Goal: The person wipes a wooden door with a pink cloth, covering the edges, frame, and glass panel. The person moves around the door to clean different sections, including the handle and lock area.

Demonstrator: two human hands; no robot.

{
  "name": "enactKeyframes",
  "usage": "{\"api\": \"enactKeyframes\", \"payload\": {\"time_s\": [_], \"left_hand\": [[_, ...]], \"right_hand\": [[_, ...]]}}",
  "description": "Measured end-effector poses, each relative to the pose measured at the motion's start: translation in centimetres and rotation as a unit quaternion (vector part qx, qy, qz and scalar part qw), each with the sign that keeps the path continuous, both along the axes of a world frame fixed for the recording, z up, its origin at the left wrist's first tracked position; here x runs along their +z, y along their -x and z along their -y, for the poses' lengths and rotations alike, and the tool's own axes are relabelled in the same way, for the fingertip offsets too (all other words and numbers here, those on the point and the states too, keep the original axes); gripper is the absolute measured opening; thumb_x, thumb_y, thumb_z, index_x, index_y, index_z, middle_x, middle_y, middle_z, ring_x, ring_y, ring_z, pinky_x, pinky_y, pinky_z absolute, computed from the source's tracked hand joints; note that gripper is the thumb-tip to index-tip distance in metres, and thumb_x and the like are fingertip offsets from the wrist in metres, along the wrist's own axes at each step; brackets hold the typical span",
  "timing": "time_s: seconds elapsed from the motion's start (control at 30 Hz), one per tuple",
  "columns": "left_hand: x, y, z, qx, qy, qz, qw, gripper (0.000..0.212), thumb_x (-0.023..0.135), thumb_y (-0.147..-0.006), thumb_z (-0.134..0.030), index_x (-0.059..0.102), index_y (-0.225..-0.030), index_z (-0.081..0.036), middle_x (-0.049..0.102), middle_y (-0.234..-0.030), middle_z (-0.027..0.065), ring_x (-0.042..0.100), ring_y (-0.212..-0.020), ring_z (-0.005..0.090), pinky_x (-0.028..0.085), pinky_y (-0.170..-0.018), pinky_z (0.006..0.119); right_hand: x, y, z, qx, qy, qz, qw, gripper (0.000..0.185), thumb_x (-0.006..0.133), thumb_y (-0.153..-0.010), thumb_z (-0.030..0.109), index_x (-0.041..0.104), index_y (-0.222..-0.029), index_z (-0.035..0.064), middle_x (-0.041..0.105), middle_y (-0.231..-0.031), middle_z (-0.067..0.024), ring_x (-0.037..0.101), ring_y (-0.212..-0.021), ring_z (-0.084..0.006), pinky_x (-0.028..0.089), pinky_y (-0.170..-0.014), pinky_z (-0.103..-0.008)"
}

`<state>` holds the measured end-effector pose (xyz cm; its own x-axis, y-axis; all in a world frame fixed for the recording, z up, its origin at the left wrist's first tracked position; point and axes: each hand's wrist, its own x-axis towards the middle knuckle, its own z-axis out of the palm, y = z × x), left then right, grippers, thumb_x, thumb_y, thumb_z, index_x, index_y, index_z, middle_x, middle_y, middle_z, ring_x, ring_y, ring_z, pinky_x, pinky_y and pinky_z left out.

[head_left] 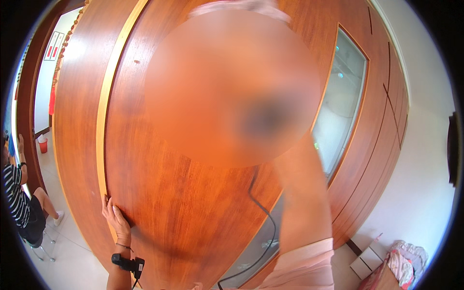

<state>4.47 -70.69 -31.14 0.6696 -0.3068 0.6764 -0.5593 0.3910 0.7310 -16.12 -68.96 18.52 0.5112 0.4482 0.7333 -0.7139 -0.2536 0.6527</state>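
My left hand [117,222] rests on a wooden cabinet front [174,203], its fingers at the pale yellow trim strip [100,145] and nothing held in it. A black device [128,263] with a cable is strapped to my left wrist. Up across the same reddish-brown wood reaches my right forearm [304,206], in a pink sleeve [308,262]. A large round blur covers my right hand, so its grip is hidden. Past the blur's top edge shows blurry pink and white fabric [246,5]; whether my hand holds it is unclear. A black cable [272,217] hangs beside this arm.
Glass panels [340,98] are set into the wood at right. To the left, a person [21,195] in a striped top sits on a stool by a doorway; a red bin [43,145] stands nearby. White drawers [367,261] and bedding [402,264] lie at lower right.
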Motion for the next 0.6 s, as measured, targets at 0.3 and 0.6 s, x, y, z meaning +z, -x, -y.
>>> {"api": "enactKeyframes", "payload": {"time_s": [0.3,0.6], "left_hand": [[0.8,0.2,-0.6,0.049,-0.014,0.055,0.997,0.040,0.031,-0.094,-0.026,0.048,-0.116,0.003,0.034,-0.135,0.0184,0.028,-0.123,0.0340,0.022,-0.103,0.042],[1.3,0.6,-1.2,-0.018,-0.009,0.030,0.999,0.038,0.034,-0.092,-0.025,0.051,-0.115,0.001,0.034,-0.134,0.0203,0.028,-0.123,0.0354,0.021,-0.102,0.043]], "right_hand": [[1.5,-1.1,0.1,-0.124,-0.136,-0.034,0.982,0.043,0.050,-0.081,0.037,0.055,-0.116,0.0135,0.054,-0.116,-0.0139,0.048,-0.112,-0.0295,0.037,-0.094,-0.0414],[4.6,6.9,1.8,-0.217,0.102,0.152,0.959,0.041,0.041,-0.088,0.037,0.054,-0.115,0.0085,0.044,-0.126,-0.0138,0.042,-0.115,-0.0294,0.036,-0.094,-0.0443]]}}
